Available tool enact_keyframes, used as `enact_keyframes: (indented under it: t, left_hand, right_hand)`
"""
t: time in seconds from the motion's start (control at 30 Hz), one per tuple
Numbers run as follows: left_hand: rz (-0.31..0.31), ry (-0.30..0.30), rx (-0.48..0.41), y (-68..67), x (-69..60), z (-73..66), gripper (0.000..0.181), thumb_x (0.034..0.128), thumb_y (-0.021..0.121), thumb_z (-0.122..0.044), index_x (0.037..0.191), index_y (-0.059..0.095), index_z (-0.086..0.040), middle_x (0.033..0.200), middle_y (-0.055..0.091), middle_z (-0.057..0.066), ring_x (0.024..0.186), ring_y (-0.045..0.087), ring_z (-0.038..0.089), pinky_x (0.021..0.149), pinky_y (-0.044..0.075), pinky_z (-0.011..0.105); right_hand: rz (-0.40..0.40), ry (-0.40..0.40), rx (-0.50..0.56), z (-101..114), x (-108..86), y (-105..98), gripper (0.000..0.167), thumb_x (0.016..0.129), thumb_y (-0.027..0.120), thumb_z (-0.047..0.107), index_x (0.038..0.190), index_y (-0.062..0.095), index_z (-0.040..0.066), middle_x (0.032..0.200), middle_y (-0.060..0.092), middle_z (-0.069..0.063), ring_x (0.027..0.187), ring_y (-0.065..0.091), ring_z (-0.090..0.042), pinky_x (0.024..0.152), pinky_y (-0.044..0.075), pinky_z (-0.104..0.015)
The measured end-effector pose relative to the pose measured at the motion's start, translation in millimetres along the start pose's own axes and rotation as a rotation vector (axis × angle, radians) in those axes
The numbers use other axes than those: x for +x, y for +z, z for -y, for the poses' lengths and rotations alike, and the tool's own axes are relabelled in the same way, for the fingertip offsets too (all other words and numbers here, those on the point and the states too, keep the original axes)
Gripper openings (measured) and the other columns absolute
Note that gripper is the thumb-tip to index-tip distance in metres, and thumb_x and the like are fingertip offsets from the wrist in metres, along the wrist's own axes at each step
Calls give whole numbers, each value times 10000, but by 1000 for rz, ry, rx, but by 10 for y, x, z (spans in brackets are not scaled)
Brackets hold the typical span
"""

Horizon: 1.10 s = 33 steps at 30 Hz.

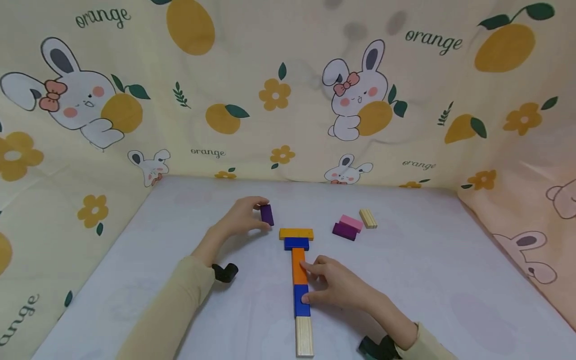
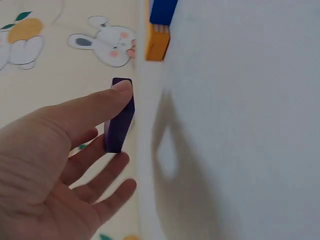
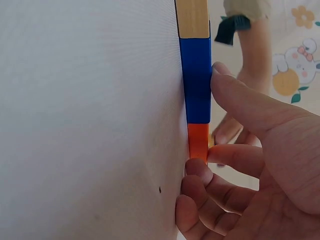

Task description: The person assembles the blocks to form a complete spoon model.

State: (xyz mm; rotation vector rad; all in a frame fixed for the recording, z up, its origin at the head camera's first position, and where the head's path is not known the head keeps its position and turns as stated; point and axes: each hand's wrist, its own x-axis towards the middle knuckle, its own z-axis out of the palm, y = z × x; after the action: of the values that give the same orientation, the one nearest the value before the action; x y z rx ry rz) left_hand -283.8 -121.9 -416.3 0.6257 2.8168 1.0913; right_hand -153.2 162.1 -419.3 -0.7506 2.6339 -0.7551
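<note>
My left hand [image 1: 240,217] pinches a dark purple block [image 1: 267,215] between thumb and fingers, above the table, left of a yellow block [image 1: 296,233] lying crosswise. Under the yellow one lies a shorter blue block [image 1: 296,243]. From there a line of orange [image 1: 299,266], blue [image 1: 302,300] and plain wood [image 1: 304,336] blocks runs toward me. My right hand [image 1: 344,287] touches this line from the right, thumb on the blue block [image 3: 197,80] and fingertips at the orange one [image 3: 198,141]. In the left wrist view the purple block [image 2: 119,122] stands against the thumb.
At the back right lie a pink block [image 1: 351,223], a purple block [image 1: 344,231] and a plain wood block [image 1: 368,218], close together. A patterned cloth [image 1: 252,65] rises behind the white table surface [image 1: 405,260] and at its sides.
</note>
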Motion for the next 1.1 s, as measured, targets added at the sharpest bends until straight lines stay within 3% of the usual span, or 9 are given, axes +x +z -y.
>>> enact_keyframes:
  t: [0.13,0.3,0.63,1.1]
  left_hand:
    - [16,6,-20,124,177,-16,689,784,856,-179,1372,542,-4,1319,582,111,1171,543,273,1019,429,411]
    - [31,-28,-16,210,268,10,699,790,851,-193,1384,529,-12,1344,567,111,1184,545,252,1025,427,383]
    - [86,-54,18,198,252,-20,729,790,843,-146,1419,495,-27,1386,536,103,1253,493,251,1080,364,387]
    - [118,-54,6,212,255,-10,707,770,861,-175,1392,537,-88,1334,575,32,1226,495,219,1071,370,389]
  right_hand:
    - [7,4,6,-4,1,-7,778,781,772,532,1423,548,152,922,508,45,827,490,-147,643,460,-260]
    - [6,2,9,10,4,-7,778,780,775,531,1421,550,150,917,503,45,821,489,-147,640,458,-262]
    - [6,8,-4,12,-5,-14,772,781,772,532,1419,554,156,914,497,48,821,487,-150,640,451,-262]
    - [4,-13,-3,6,-6,-20,765,789,770,523,1418,553,144,915,503,47,821,490,-156,637,445,-261]
